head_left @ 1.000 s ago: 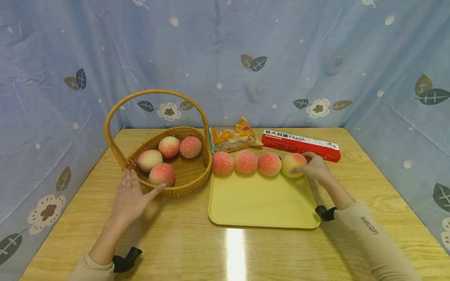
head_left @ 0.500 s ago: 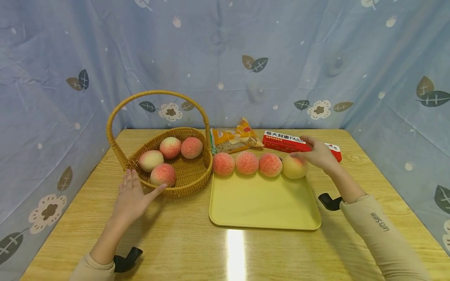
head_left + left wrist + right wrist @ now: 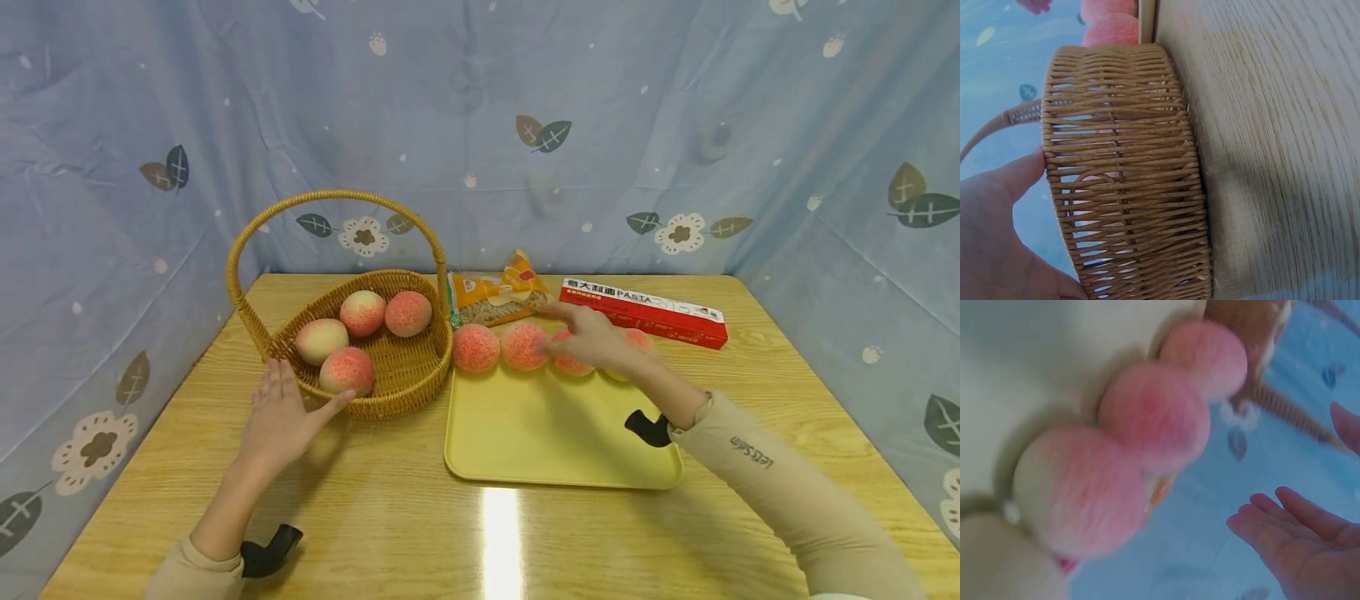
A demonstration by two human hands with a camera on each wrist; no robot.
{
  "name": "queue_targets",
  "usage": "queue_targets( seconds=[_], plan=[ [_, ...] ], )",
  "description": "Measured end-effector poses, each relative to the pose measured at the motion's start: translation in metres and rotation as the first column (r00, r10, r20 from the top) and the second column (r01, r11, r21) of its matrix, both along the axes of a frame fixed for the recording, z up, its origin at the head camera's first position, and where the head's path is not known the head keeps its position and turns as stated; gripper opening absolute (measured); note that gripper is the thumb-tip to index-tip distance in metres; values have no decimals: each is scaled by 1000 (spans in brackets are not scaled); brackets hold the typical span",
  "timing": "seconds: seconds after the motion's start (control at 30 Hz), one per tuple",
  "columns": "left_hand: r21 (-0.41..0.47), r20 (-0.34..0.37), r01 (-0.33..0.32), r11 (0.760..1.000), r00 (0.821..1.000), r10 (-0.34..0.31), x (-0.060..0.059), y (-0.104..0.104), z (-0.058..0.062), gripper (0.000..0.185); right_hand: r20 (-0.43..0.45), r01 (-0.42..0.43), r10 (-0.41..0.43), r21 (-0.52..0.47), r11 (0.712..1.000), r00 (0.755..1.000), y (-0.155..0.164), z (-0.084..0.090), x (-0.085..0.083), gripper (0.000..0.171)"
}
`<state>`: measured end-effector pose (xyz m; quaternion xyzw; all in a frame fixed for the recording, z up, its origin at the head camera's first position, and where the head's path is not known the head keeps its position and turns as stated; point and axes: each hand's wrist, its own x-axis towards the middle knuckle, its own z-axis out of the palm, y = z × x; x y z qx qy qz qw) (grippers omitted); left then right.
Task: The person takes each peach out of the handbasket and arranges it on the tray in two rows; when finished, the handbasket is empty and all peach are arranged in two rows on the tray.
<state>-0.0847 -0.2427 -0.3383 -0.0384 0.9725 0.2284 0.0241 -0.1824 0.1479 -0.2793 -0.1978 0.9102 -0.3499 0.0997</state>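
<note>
My left hand (image 3: 279, 421) rests with straight fingers and spread thumb against the near rim of a wicker basket (image 3: 408, 402), which has a tall arched handle. Inside the basket lie several peaches (image 3: 347, 371), pink and cream. In the left wrist view, the thumb (image 3: 1025, 172) touches the woven rim. My right hand (image 3: 596, 337) hovers over a row of several peaches (image 3: 476, 348) along the far edge of a yellow tray (image 3: 540, 450), partly hiding the ones at the right. The right wrist view shows its extended fingers (image 3: 1285, 531) apart from the peaches, holding nothing.
Behind the row lie an orange-and-clear bag of pasta (image 3: 498, 296) and a red-and-white pasta box (image 3: 660, 319). Blue patterned cloth (image 3: 480, 167) hangs around the wooden table (image 3: 375, 517) at the back and sides.
My right hand has let go of the rightmost, yellowish peach, risen off it and moved left over the row. The left hand and basket stay in place.
</note>
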Motion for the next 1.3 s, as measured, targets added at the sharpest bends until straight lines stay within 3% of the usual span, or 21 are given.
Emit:
queue_targets(
  seconds=[0.2, 0.5, 0.7, 0.9, 1.1, 1.3],
  plan=[
    [-7, 7, -2, 1000, 1000, 2, 1, 0, 1, 117, -57, -115, 117, 29, 993, 992, -36, -5, 4, 68],
    [-16, 0, 4, 1000, 1000, -4, 1, 2, 0, 117, -83, -216, 222, 69, 974, 972, -79, -6, 7, 69],
    [-17, 3, 2, 1000, 1000, -2, 3, 2, 0, 117, -68, -231, 229, -8, 973, 971, -107, 5, 5, 71],
    [-23, 1, 2, 1000, 1000, -2, 1, 1, 1, 118, -19, -252, 252, -2, 968, 968, -139, 10, 1, 76],
    [-35, 14, 8, 999, 1000, -7, 0, 0, 2, 117, 17, -319, 319, 54, 946, 948, -180, 1, -3, 75],
    [-43, 17, 16, 999, 1000, -16, 0, 1, 2, 116, 46, -337, 334, 101, 936, 942, -215, -14, 0, 69]
  ],
)
